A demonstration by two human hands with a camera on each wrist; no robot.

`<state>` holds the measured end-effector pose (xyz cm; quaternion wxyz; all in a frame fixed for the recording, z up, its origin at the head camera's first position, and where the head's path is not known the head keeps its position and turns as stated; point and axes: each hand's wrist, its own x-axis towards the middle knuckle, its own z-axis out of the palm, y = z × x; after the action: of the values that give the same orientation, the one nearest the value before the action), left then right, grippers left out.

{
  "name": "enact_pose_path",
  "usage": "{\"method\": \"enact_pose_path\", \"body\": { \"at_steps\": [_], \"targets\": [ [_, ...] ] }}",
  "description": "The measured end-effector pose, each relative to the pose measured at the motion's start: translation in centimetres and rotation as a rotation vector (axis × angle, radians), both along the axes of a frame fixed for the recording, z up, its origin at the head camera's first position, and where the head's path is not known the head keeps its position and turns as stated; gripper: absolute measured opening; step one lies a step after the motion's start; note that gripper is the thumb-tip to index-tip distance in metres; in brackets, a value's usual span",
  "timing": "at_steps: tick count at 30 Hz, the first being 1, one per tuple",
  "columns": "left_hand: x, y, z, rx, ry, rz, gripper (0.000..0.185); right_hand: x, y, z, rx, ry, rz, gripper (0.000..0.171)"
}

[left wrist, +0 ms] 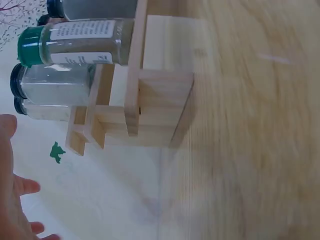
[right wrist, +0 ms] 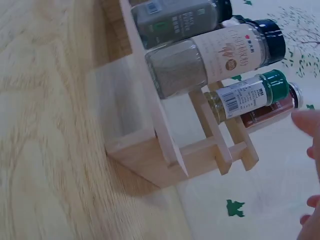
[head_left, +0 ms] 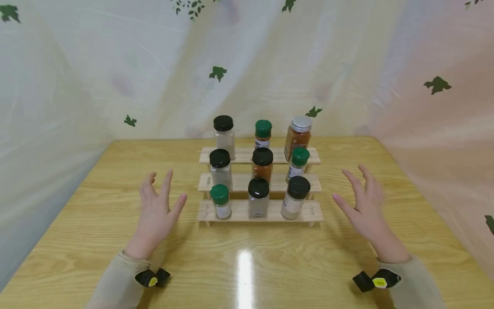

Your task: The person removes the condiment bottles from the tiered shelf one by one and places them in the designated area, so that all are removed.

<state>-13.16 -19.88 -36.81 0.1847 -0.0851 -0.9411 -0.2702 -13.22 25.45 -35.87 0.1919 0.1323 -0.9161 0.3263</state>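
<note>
A three-tier wooden spice rack (head_left: pixel 239 210) stands mid-table with several spice jars on it. On its bottom step are a green-capped jar (head_left: pixel 221 201), a black-capped jar (head_left: pixel 258 199) and a labelled black-capped jar (head_left: pixel 295 198). The top step carries a silver-lidded jar (head_left: pixel 298 137) of red-brown spice at the right. My left hand (head_left: pixel 156 214) hovers to the left of the rack, fingers spread, touching nothing. To the right of it my right hand (head_left: pixel 364 210) is held likewise, apart from the jars. Both wrist views show only some fingers, beside the rack's ends.
The rack stands on a wood-grain table (head_left: pixel 185 274), with a bright reflection near its front. Behind and on both sides hangs a pale curtain (head_left: pixel 154 64) with green leaf prints. Each sleeve carries a black wrist device (head_left: pixel 376 281).
</note>
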Motion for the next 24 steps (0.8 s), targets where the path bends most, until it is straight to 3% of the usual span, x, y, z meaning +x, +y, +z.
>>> {"method": "enact_pose_path", "body": {
  "at_steps": [4,7,11,15,17,24],
  "targets": [
    [0.1,0.3,0.4,0.184,-0.196,-0.074,0.057,-0.3,-0.7,-0.1,-0.219,0.030,0.111,0.056],
    [0.2,0.6,0.6,0.269,-0.356,-0.105,0.056,-0.5,-1.3,-0.4,-0.390,0.043,0.227,0.056],
    [0.0,1.1,0.2,0.437,-0.503,-0.148,0.055,-0.9,-2.4,-0.6,-0.553,0.034,0.361,0.058],
    [-0.4,1.7,-0.8,0.603,-0.627,-0.166,0.054,-1.2,-3.5,-0.6,-0.555,0.023,0.369,0.054],
    [-0.5,1.9,-1.3,0.640,-0.677,-0.167,0.056,-1.3,-4.0,-0.6,-0.523,0.019,0.355,0.050],
    [-0.8,2.0,-2.5,0.759,-0.735,-0.210,0.060,-1.5,-4.9,-0.8,-0.463,0.030,0.368,0.039]
  ]
}}
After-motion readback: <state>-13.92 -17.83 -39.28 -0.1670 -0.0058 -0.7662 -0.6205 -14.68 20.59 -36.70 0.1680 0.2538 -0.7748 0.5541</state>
